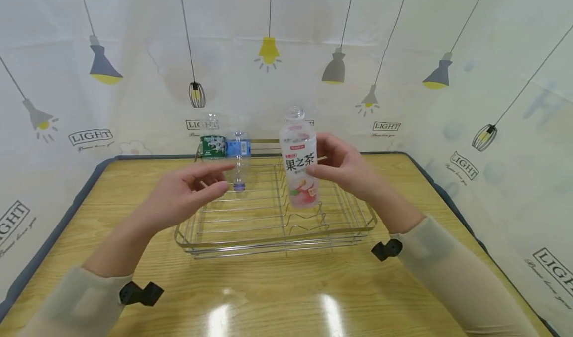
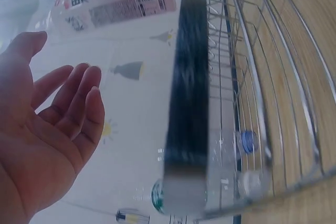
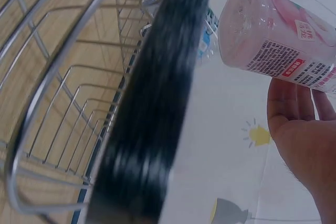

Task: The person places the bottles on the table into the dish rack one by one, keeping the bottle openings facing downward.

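Observation:
My right hand [image 1: 342,165] holds a pinkish clear drink bottle [image 1: 299,163] upright by its side, thumb in front and fingers behind. The bottle has no cap, and its label shows peaches and large dark characters. Its base is above the wire rack [image 1: 241,240]. My left hand [image 1: 188,190] hovers over the rack's left part with fingers relaxed; the palm looks bare in the left wrist view. Near its fingertips a clear bottle with a blue label [image 1: 238,148] stands upside down, purple cap [image 1: 239,186] lowest. Beside it is a green-labelled clear bottle [image 1: 213,147], partly hidden by the left hand.
The rack has raised wire rims and bent wire dividers [image 1: 309,222] on its right side. It rests on a wood-grain table [image 1: 286,292] with a dark edge. Behind and beside the table hangs a pale sheet [image 1: 147,103] printed with lamps.

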Tool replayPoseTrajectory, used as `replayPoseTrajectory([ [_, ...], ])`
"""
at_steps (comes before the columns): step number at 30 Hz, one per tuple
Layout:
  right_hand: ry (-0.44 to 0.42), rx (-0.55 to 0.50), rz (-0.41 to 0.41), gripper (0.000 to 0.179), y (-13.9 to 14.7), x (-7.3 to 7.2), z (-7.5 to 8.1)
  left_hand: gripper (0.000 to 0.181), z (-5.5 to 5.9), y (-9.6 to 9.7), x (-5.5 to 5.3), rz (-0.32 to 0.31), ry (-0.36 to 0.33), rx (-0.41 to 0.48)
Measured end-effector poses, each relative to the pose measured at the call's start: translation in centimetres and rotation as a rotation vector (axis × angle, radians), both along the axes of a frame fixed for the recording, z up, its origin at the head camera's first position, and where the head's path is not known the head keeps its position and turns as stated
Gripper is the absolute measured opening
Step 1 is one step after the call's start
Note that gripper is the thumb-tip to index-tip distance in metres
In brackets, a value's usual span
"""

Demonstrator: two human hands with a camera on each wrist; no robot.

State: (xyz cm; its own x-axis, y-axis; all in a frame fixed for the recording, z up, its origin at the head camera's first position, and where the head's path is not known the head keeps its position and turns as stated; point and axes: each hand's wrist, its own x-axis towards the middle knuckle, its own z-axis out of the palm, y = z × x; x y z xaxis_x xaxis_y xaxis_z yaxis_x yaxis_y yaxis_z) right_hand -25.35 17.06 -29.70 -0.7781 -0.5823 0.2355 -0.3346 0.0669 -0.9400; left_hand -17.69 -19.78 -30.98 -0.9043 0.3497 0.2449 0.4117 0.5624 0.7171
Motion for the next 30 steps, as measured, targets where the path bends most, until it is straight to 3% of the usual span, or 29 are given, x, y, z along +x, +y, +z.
replayPoseTrajectory([
  [3,0.004,0.015,0.035,0.059,-1.0,0.0,-0.3,0.045,0.5,1.5,-1.0,-0.048,0.011,0.008],
  [8,0.030,0.050,0.067,0.059,-2.2,0.2,-0.8,0.053,0.9,3.4,-2.4,-0.095,-0.037,0.047],
  [14,0.060,0.091,0.053,0.060,-2.8,0.4,-0.8,0.058,1.5,5.2,-3.4,-0.141,-0.065,0.133],
  [21,0.074,0.099,0.082,0.063,-3.0,0.3,-0.7,0.064,1.6,6.1,-3.9,-0.115,-0.056,0.136],
  [30,0.098,0.106,0.121,0.065,-3.1,-0.1,-1.1,0.057,1.2,5.9,-4.0,-0.115,-0.078,0.178],
])
